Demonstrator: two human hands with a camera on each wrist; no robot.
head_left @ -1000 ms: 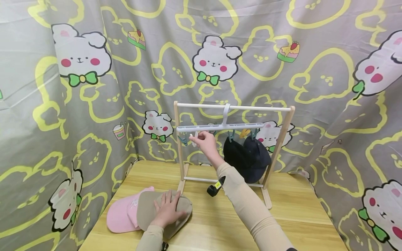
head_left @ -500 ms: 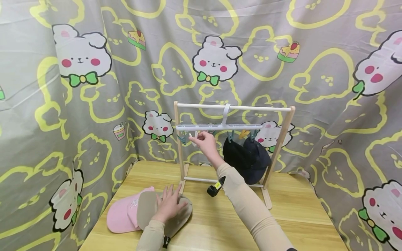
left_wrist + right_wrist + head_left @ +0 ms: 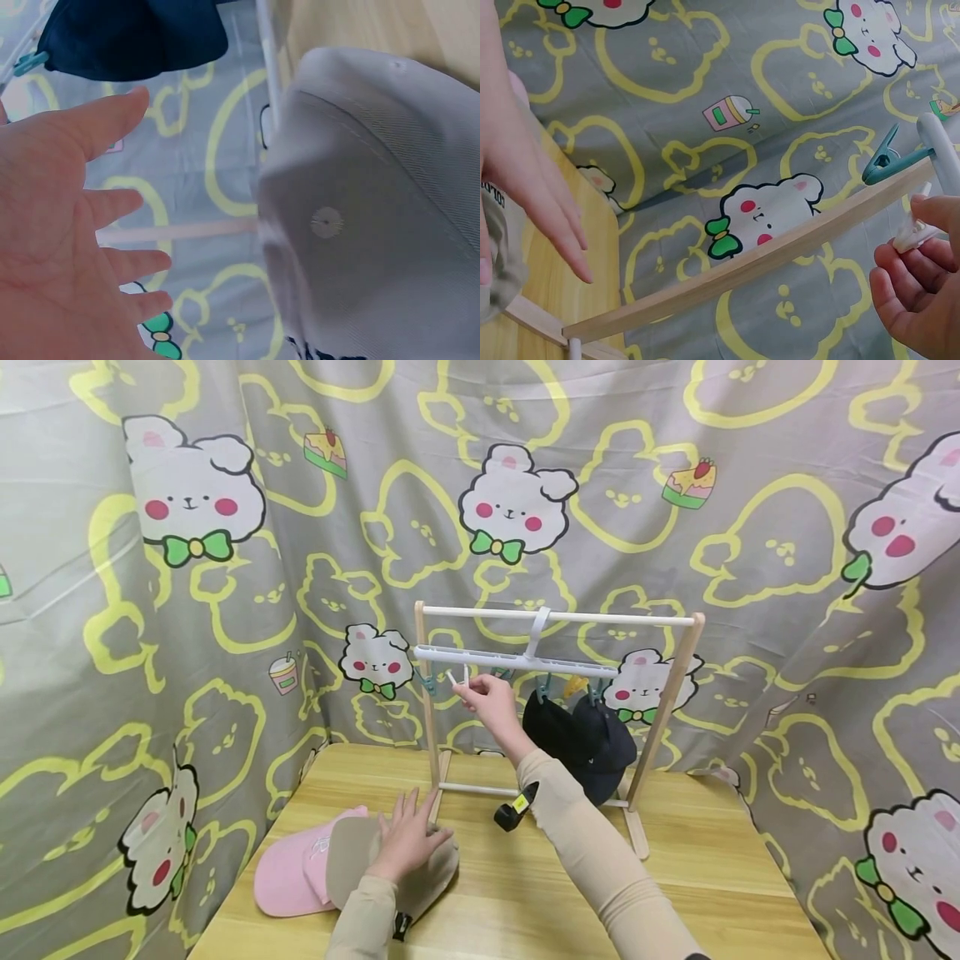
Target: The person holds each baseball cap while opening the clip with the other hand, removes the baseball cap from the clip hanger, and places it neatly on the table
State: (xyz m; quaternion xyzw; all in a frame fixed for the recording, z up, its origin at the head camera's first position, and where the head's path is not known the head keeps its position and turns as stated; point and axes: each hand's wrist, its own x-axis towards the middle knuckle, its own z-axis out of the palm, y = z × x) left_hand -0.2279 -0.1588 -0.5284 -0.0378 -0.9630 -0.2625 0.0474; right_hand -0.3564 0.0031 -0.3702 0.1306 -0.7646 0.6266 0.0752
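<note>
The right hand (image 3: 487, 697) pinches a white clip (image 3: 913, 234) between thumb and fingers, seemingly to part its prongs. The left hand (image 3: 405, 843), well apart from it, spreads its fingers by the tan cap (image 3: 429, 889), gripping nothing. That cap lies against the pink one (image 3: 292, 870) on the table (image 3: 712, 843). Behind, the hanger (image 3: 487, 657) hooks over the rack (image 3: 663, 710), tilting down, probably under the dark cap (image 3: 609, 739) held by teal clips (image 3: 543, 689).
</note>
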